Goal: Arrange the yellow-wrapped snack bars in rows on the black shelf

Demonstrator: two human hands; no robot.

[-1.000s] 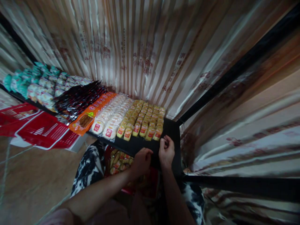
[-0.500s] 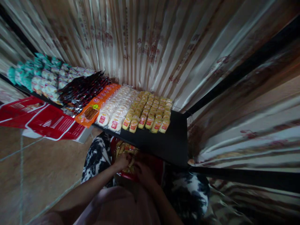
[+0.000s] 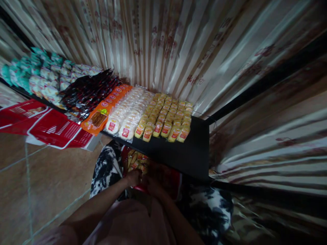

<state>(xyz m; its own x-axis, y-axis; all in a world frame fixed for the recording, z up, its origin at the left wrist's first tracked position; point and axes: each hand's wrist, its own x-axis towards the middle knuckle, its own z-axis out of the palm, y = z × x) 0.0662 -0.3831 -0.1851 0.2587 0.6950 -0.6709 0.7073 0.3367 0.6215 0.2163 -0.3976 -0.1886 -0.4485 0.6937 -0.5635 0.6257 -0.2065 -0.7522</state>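
Observation:
On my lap sits a red container (image 3: pixel 168 175) with small yellow snack packets (image 3: pixel 138 161) inside; whether it is a bag or a box I cannot tell. My left hand (image 3: pixel 134 177) is over its near edge with the fingers curled closed. Right beside it, in deep shadow, my right hand (image 3: pixel 151 184) is also curled, its fingertips close to those of the left. What the fingers grip is too dark and small to make out. Just beyond the hands, rows of yellow packaged snacks (image 3: pixel 166 127) stand on a black shelf (image 3: pixel 186 153).
Left of the yellow rows lie clear-wrapped white round crackers (image 3: pixel 125 119), an orange packet (image 3: pixel 102 115), dark shiny packets (image 3: pixel 87 92) and green-and-white packets (image 3: pixel 43 71). A red printed carton (image 3: pixel 61 131) lies below the shelf. Striped curtain (image 3: pixel 158 44) hangs behind; a black post (image 3: pixel 255 81) slants at right.
Both hands have drawn slightly toward my body, down to the container's near edge, uncovering more yellow packets. The camera view has shifted a little. The shelf rows look the same.

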